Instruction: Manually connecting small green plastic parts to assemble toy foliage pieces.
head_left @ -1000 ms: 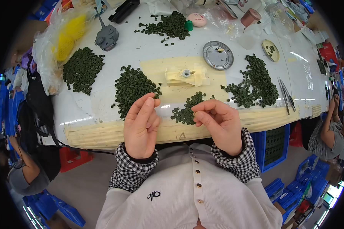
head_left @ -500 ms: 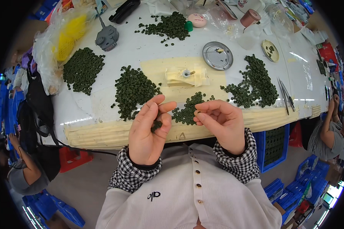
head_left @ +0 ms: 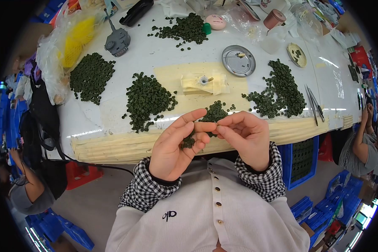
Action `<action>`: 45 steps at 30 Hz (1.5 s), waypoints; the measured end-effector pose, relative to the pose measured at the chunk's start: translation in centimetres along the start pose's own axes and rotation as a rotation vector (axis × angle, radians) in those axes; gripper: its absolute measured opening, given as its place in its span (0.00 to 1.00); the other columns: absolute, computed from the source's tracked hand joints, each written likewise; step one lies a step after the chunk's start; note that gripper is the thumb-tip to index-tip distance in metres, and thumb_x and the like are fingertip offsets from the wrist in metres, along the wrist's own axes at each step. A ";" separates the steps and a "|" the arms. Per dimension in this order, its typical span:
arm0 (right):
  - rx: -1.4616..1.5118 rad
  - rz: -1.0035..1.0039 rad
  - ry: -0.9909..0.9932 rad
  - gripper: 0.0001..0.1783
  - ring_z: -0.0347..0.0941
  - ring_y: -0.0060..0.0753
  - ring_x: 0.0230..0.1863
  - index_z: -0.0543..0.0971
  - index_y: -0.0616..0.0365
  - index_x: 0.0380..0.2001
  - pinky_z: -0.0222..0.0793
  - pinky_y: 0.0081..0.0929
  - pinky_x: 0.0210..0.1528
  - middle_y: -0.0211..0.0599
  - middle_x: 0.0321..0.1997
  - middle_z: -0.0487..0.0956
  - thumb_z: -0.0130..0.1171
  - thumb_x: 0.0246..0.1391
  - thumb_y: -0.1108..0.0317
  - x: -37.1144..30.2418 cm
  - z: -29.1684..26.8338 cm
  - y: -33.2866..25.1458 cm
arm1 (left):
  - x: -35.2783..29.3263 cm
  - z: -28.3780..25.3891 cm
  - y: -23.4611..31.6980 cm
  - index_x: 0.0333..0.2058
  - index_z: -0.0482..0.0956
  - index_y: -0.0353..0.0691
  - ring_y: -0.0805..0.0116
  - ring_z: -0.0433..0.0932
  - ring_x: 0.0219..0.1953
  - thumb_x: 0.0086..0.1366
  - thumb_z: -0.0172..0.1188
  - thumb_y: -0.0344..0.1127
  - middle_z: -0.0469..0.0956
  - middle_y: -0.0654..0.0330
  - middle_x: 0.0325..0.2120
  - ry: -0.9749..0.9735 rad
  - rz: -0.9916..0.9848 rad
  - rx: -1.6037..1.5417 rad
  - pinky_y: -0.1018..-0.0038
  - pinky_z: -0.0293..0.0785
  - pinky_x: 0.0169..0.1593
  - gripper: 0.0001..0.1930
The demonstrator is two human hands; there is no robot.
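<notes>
My left hand (head_left: 172,151) is turned palm up, its lower fingers curled round several small dark green wheel-like parts (head_left: 188,142). Its middle fingers reach across to the fingertips of my right hand (head_left: 250,140). Thumb and forefinger of the right hand pinch a tiny green part, mostly covered by the fingers. Just beyond both hands lies a small pile of green ring-like parts (head_left: 215,111), partly hidden by my left fingers. A larger pile of small green parts (head_left: 147,98) spreads to the left, and another pile of round green parts (head_left: 283,92) to the right.
A taped block with a peg (head_left: 203,81) stands at mid-table. Beyond are a round metal lid (head_left: 238,61), a grey toy tank turret (head_left: 117,41) and further green piles (head_left: 92,77). Tweezers (head_left: 314,104) lie right. A blue crate (head_left: 300,161) sits below the table edge.
My left hand has moved right and its fingers now meet the right hand's fingertips. The right hand stays nearly in place, still pinching.
</notes>
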State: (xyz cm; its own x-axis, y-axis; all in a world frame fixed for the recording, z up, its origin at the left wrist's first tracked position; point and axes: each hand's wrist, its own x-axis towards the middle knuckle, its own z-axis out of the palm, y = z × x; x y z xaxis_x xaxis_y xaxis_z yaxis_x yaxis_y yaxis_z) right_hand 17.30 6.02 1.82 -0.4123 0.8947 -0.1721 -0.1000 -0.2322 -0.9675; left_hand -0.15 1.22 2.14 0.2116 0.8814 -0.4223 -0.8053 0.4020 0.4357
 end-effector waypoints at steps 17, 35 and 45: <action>-0.033 -0.070 -0.016 0.06 0.72 0.18 0.34 0.75 0.67 0.31 0.69 0.16 0.39 0.32 0.32 0.75 0.58 0.47 0.79 0.1 0.0 0.1 | 0.1 -1.2 -1.0 0.39 0.73 0.35 0.84 0.57 0.19 0.64 0.49 0.29 0.72 0.65 0.28 0.020 0.068 0.088 0.86 0.55 0.24 0.08; -0.060 -0.112 -0.007 0.06 0.73 0.19 0.34 0.75 0.66 0.32 0.70 0.15 0.37 0.34 0.33 0.74 0.57 0.47 0.80 0.1 0.4 0.2 | 0.2 -0.7 -1.0 0.43 0.74 0.33 0.84 0.56 0.17 0.60 0.54 0.27 0.77 0.59 0.32 0.060 0.119 0.093 0.86 0.54 0.21 0.12; -0.367 -0.359 0.038 0.06 0.75 0.24 0.29 0.76 0.66 0.29 0.72 0.16 0.31 0.37 0.30 0.74 0.57 0.44 0.82 0.1 1.1 -0.3 | 0.0 -0.7 -1.6 0.39 0.77 0.34 0.84 0.69 0.27 0.55 0.58 0.22 0.78 0.61 0.30 0.060 0.190 0.261 0.88 0.63 0.28 0.11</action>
State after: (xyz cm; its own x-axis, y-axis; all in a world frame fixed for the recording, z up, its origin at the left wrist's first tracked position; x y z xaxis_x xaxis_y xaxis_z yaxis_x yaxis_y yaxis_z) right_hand 16.33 5.77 2.32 -0.3764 0.9082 0.1832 0.0980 0.2356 -0.9669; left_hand 0.74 0.41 0.93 0.0315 0.9336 -0.3568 -0.6567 0.2884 0.6968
